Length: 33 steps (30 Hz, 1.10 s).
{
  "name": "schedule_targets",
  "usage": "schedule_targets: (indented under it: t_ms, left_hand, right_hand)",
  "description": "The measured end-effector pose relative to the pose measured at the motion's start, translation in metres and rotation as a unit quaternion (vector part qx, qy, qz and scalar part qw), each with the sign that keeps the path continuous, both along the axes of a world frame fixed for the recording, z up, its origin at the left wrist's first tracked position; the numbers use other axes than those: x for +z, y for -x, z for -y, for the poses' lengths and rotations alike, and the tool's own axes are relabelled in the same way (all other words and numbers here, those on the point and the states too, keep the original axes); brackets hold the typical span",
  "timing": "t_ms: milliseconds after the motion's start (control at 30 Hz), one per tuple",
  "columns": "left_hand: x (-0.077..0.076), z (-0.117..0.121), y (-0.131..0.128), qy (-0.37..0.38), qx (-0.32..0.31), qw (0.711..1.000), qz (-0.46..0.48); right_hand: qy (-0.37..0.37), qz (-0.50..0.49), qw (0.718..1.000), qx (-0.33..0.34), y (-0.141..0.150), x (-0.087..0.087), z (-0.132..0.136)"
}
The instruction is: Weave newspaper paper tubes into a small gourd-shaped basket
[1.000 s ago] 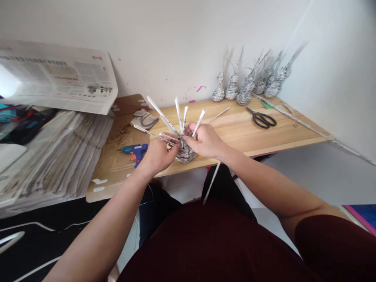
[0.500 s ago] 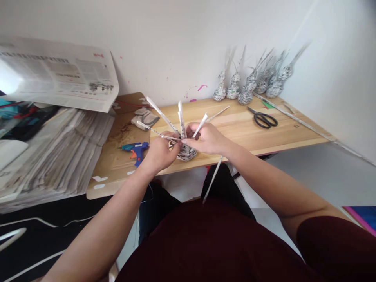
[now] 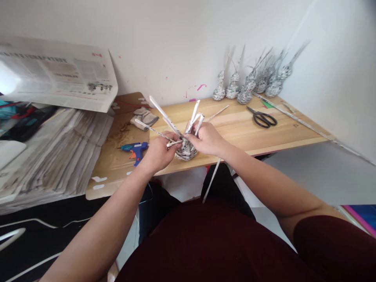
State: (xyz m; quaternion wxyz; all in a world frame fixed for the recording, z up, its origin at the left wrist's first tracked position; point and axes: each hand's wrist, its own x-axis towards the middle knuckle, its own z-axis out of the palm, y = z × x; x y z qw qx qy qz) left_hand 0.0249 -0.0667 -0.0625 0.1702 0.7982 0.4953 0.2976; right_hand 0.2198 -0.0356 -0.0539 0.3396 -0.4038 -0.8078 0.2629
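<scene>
A small round woven newspaper base (image 3: 187, 152) sits near the table's front edge, with several rolled paper sticks (image 3: 158, 107) rising and fanning from its top. My left hand (image 3: 162, 152) is closed at its left side, pinching a short paper stick (image 3: 174, 143) that points left. Against the upper right side, my right hand (image 3: 208, 138) is closed on paper sticks at the rim; its far fingers are partly hidden behind them. A long thin paper strip (image 3: 214, 176) hangs below my right hand, over the table edge towards my lap.
A blue glue gun (image 3: 136, 150) lies on cardboard at the left, near a pair of work gloves (image 3: 145, 118). Black scissors (image 3: 262, 118) rest at the right. Several woven gourd shapes (image 3: 246, 93) stand by the wall. Stacked newspapers (image 3: 64, 152) fill the left side.
The upright sticks have shifted; two now lean right beside my right hand. The short stick at my left hand has tipped lower, and my fingers have moved slightly apart.
</scene>
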Motion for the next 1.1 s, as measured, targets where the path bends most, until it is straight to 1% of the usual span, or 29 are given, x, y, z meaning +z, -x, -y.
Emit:
schedule_targets:
  t_ms: [100,267,500,667,800,967,1100]
  left_hand:
    - [0.001,0.001,-0.001,0.004,0.010,1.000,0.015]
    - [0.000,0.002,-0.001,-0.009,0.021,0.999,0.039]
    - [-0.001,-0.001,-0.002,-0.014,0.018,0.999,0.032]
    - [0.002,0.001,-0.006,-0.006,0.056,0.998,-0.001]
    - [0.005,0.004,-0.011,0.006,0.082,0.997,-0.007]
    - [0.004,0.003,-0.011,0.017,0.083,0.996,0.005]
    - [0.003,0.002,-0.007,0.018,0.071,0.997,0.020]
  right_hand:
    - [-0.005,-0.009,1.000,0.000,0.000,-0.001,-0.001]
    - [0.010,-0.045,0.999,0.026,-0.002,-0.004,-0.002]
    - [0.021,-0.091,0.995,0.024,-0.005,-0.006,0.001]
    - [0.022,-0.087,0.996,0.018,-0.004,-0.007,0.002]
    - [0.021,-0.077,0.997,0.014,-0.003,-0.007,0.002]
    - [0.031,-0.078,0.996,0.006,-0.003,-0.006,0.001]
    - [0.036,-0.074,0.997,-0.002,-0.004,-0.004,0.001]
